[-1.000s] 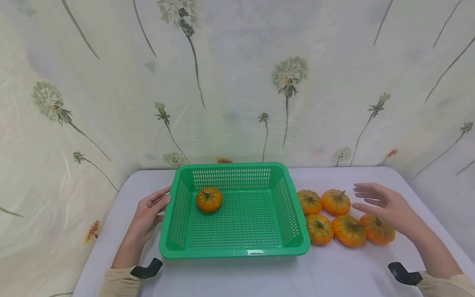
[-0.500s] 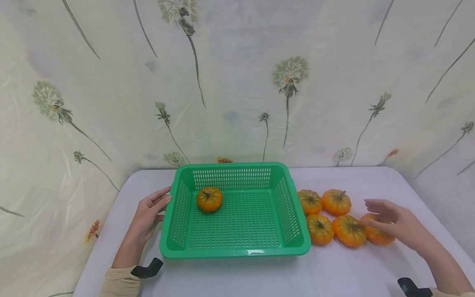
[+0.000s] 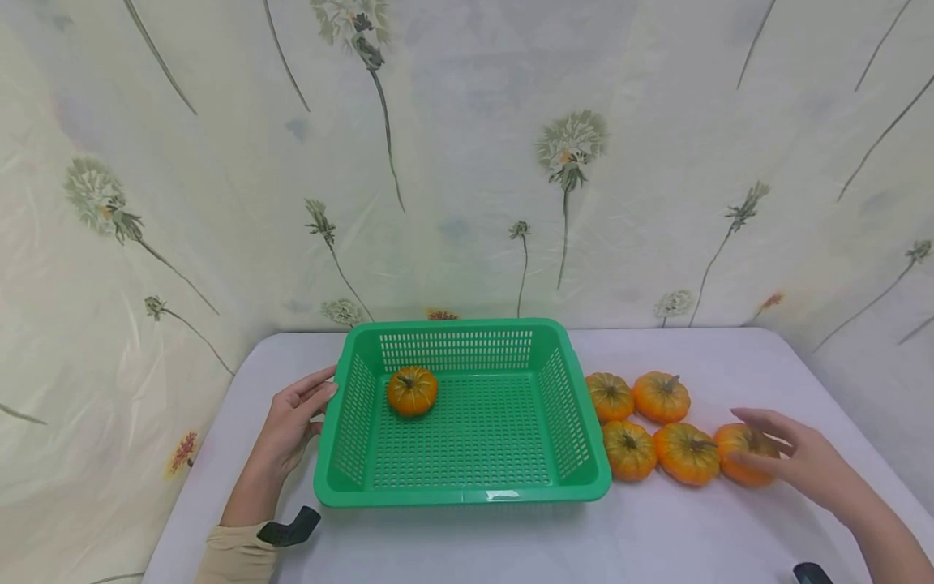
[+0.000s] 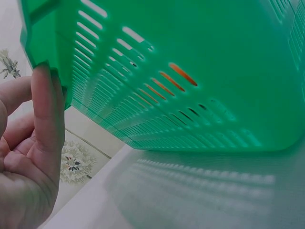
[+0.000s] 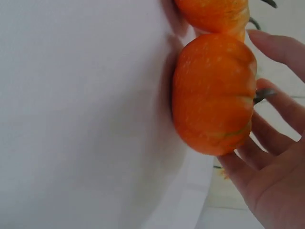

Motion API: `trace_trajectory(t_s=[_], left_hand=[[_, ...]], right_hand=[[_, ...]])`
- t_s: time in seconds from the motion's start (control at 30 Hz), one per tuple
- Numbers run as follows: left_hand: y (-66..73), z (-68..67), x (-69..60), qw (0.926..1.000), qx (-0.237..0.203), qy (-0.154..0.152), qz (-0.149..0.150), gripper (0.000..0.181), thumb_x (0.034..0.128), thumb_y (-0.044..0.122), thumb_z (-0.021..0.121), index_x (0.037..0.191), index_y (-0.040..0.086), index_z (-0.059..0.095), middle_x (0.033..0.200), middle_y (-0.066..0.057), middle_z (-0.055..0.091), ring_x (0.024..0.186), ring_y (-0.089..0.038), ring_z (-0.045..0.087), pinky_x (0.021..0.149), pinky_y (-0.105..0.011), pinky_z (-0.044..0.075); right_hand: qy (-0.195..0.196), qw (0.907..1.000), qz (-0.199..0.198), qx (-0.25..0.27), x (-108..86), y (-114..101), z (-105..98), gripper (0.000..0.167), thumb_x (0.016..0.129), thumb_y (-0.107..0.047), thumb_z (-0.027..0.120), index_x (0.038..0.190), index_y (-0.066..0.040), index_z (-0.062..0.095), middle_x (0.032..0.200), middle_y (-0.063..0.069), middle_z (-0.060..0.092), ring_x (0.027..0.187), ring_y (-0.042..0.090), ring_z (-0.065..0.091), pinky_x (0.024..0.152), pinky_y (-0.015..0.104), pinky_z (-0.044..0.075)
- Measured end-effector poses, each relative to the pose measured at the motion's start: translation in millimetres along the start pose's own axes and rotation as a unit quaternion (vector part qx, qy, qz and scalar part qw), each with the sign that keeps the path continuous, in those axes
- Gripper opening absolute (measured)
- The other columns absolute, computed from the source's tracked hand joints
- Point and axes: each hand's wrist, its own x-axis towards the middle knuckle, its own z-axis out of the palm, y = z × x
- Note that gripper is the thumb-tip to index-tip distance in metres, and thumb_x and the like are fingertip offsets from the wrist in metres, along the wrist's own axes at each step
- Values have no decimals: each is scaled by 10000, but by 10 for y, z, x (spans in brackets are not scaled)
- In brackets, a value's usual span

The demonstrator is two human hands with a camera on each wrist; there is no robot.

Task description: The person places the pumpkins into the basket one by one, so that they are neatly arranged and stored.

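Observation:
A green plastic basket (image 3: 462, 495) stands on the table with one small orange pumpkin (image 3: 412, 392) inside, toward its back left. My left hand (image 3: 286, 426) holds the basket's left rim; in the left wrist view its bent fingers (image 4: 47, 107) meet the underside of the lip. My right hand (image 3: 803, 458) is spread around the rightmost pumpkin (image 3: 740, 454), fingers on the far side and thumb on the near side. In the right wrist view that pumpkin (image 5: 214, 95) sits on the table between thumb and fingers, which look loosely bent; firm contact is not plain.
Several more pumpkins (image 3: 686, 454) lie in two rows right of the basket, the nearest ones close against its wall. A white cloth covers the table (image 3: 467, 547). Behind rises a flower-printed curtain (image 3: 467, 162).
My right hand has moved right and toward the near side, from above the pumpkins down around the rightmost one. The left hand and the basket have stayed in place.

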Motion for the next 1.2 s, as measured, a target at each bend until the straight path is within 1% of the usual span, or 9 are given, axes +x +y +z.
trace_trajectory(t_s=[0.1, 0.13, 0.23, 0.3, 0.43, 0.73, 1.0, 1.2], left_hand=[[0, -1, -3, 10000, -5, -2, 19, 581, 1030, 237, 666, 1515, -11, 465, 1001, 102, 741, 786, -24, 701, 589, -193, 628], [2, -2, -4, 10000, -5, -4, 22, 583, 1031, 237, 665, 1516, -14, 462, 1000, 103, 741, 786, -24, 702, 589, -192, 628], [10, 0, -9, 10000, -2, -10, 28, 585, 1032, 235, 664, 1517, -18, 458, 996, 105, 740, 784, -23, 701, 585, -189, 625], [15, -1, -11, 10000, -3, -11, 31, 587, 1031, 235, 665, 1517, -20, 456, 996, 105, 740, 784, -23, 700, 583, -187, 623], [19, -4, -12, 10000, -12, -1, 39, 585, 1032, 232, 664, 1517, -20, 458, 991, 105, 739, 776, -21, 694, 577, -182, 619], [29, 9, -21, 10000, 4, 24, -37, 590, 1031, 236, 666, 1523, -11, 454, 994, 106, 741, 774, -22, 694, 585, -186, 623], [29, 18, -19, 9999, 37, 62, -72, 590, 1029, 248, 670, 1522, 1, 462, 997, 109, 742, 787, -24, 702, 610, -195, 635], [27, 21, -18, 10000, -3, 50, -55, 589, 1027, 245, 671, 1518, -5, 463, 997, 106, 744, 785, -22, 704, 605, -189, 633]], right_hand=[[-7, 10000, -87, 30, -14, 83, 4, 780, 951, -357, 762, 1511, 59, 412, 1494, 393, 438, 1296, 562, 414, 1023, 760, 437], [-32, 10000, -66, 41, -19, 109, 7, 783, 948, -356, 764, 1511, 58, 411, 1498, 390, 434, 1298, 557, 403, 1023, 768, 429], [-156, 9998, 103, 84, -34, 163, 10, 833, 948, -419, 752, 1532, 47, 382, 1533, 385, 394, 1324, 583, 350, 981, 820, 417], [-225, 9994, 243, 51, -39, 184, 11, 872, 944, -465, 742, 1547, 35, 359, 1554, 384, 360, 1330, 606, 335, 949, 826, 429], [-257, 9989, 395, 22, -45, 199, 15, 914, 948, -512, 720, 1566, 29, 317, 1577, 395, 300, 1324, 650, 319, 894, 831, 445], [-212, 9984, 509, 115, -66, 209, 37, 926, 953, -523, 710, 1583, 11, 292, 1595, 389, 263, 1332, 644, 307, 875, 817, 454], [-139, 9991, 395, 80, -79, 216, 44, 902, 952, -501, 722, 1566, 23, 319, 1578, 391, 299, 1316, 642, 333, 867, 804, 477], [-152, 9985, 517, 66, -61, 193, 18, 940, 950, -534, 709, 1571, 36, 293, 1577, 398, 292, 1325, 647, 312, 861, 800, 475]])
